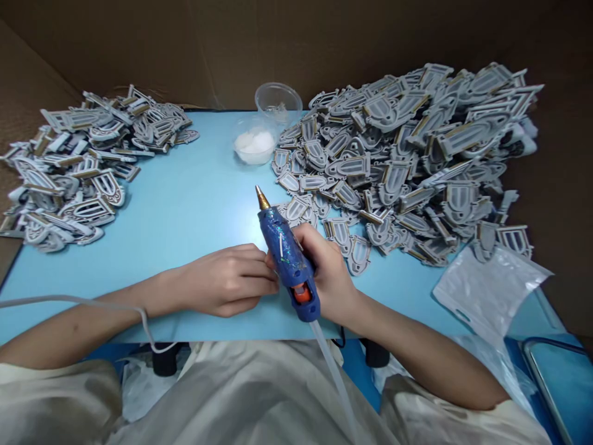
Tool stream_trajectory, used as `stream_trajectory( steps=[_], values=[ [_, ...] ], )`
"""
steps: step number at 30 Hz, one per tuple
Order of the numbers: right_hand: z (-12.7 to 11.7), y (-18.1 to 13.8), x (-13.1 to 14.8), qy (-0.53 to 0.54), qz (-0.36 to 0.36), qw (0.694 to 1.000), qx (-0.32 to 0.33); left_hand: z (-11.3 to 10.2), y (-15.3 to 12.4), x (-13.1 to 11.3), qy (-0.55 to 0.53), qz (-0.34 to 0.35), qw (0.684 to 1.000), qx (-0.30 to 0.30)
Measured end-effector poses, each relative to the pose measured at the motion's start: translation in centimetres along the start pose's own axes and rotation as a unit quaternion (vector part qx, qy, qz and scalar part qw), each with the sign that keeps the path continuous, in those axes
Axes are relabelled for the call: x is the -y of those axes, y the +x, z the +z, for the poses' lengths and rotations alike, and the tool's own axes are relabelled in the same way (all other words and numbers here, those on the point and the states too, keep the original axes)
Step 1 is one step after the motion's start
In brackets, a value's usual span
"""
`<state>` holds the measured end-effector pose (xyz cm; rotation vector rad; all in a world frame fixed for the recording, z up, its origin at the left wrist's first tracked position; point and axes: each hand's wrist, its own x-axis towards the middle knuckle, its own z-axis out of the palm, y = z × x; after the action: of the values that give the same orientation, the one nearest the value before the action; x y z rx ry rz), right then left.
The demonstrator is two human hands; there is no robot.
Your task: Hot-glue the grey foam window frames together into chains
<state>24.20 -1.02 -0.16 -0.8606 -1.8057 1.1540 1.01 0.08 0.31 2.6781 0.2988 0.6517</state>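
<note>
My right hand is wrapped around a blue glittery hot glue gun. Its brass nozzle points away from me, and a translucent glue stick trails from its back end toward my lap. Close beside the gun, my left hand is closed with its fingers curled; whatever they hold, if anything, is hidden behind the knuckles and the gun. Past the right hand lies a big heap of small grey arched window-like pieces. A smaller heap of similar pieces with white and brown detail lies far left.
At the back stand a clear plastic tub with white material and another clear tub. A plastic bag lies at the right edge of the light blue table. A grey cord crosses my left forearm. Cardboard walls enclose the table.
</note>
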Motion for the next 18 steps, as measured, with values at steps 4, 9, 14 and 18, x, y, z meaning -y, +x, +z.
stream_trajectory(
  steps=[4,9,14,18],
  values=[
    [0.14,-0.25,-0.26,0.035,0.043,0.998,-0.011,0.00,-0.13,0.07,-0.009,-0.008,1.000,0.016],
    [0.14,-0.15,-0.36,0.039,0.056,0.998,-0.011,0.02,-0.33,0.05,-0.003,-0.018,0.999,0.027],
    [0.18,0.18,-0.22,0.033,0.023,0.999,0.008,0.20,-0.12,0.01,0.006,-0.014,1.000,0.009],
    [0.29,0.23,-0.20,0.031,0.013,0.999,0.000,0.36,0.07,0.06,-0.008,-0.010,1.000,0.004]
  ],
)
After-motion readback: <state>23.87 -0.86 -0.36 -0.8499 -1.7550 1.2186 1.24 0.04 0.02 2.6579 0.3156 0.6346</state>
